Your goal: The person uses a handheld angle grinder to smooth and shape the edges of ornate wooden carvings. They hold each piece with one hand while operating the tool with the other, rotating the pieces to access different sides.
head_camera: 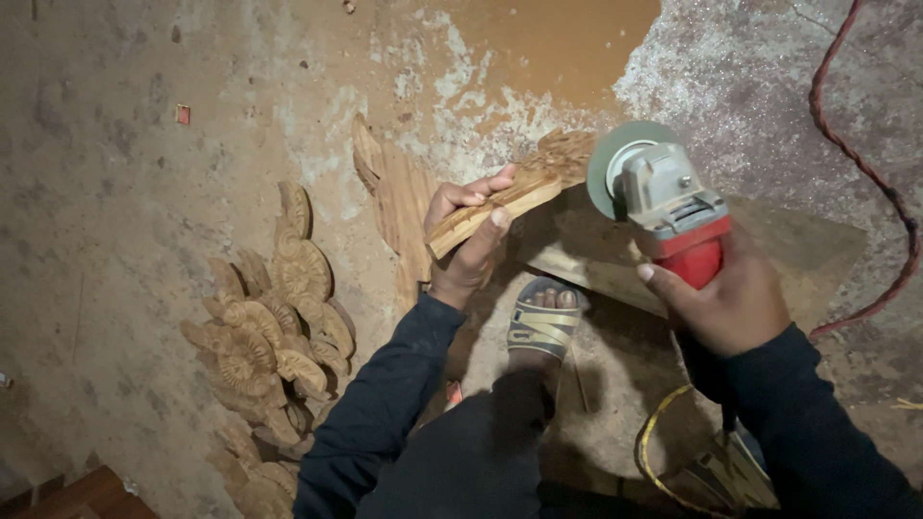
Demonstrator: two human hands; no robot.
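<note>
- The knee (481, 452), in dark cloth, sits nearest the camera at 6 o'clock, with both dark sleeves rising past it on either side.
- The foot (544, 322) in a striped sandal shows just above the knee, toes toward 12 o'clock, resting at the near edge of a flat board (596, 252).
- The right hand (726, 303), at 3 o'clock of the foot, is wrapped tight around the red body of a grinder (673, 207); fingers are closed on it and the thumb lies along its near side.
- The grinder's grey head points to 11 o'clock, and its green disc (606, 163) meets the far end of the carving (514, 192).
- The left hand (469, 240), at 10 o'clock of the foot, is clamped on the carving's near end, thumb on top and fingers curled beneath.
- The carving is a pale wooden strip, tilted up from 8 o'clock to 2 o'clock, held in the air above the board; its far end is cut with fine relief.
- A wooden leaf (399, 197) lies on the floor at 10 o'clock of the left hand, partly behind it.
- A pile (269, 327) of carved shell-like pieces lies at 9 o'clock, well apart from both hands.
- A red cord (865, 163) snakes down the right edge, from 1 o'clock to 3 o'clock.
- A yellow cord (654, 432) loops at 5 o'clock, just beside the right sleeve.
- The floor (115, 192) is dusty, with an orange patch at 12 o'clock.
</note>
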